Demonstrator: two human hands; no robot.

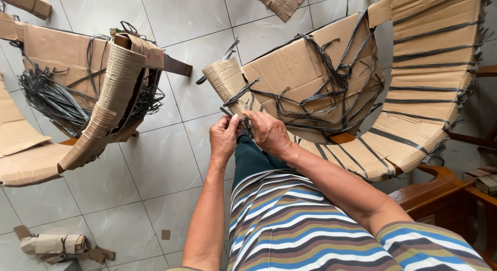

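A wooden chair wrapped in brown cardboard (310,69) and bound with dark straps (331,89) stands in front of me. My left hand (224,137) and my right hand (267,132) meet at the chair's near edge, by a cardboard-wrapped arm (223,79). Both pinch a dark strap (243,120) between their fingertips there. My knee in dark green trousers (251,159) is right under the hands.
A second cardboard-wrapped chair (111,89) with a bundle of loose dark straps (49,97) stands at the left. Bare wooden chair arms (440,190) show at the right. A small tied cardboard roll (54,246) and cardboard scraps (282,1) lie on the white tiled floor (155,167).
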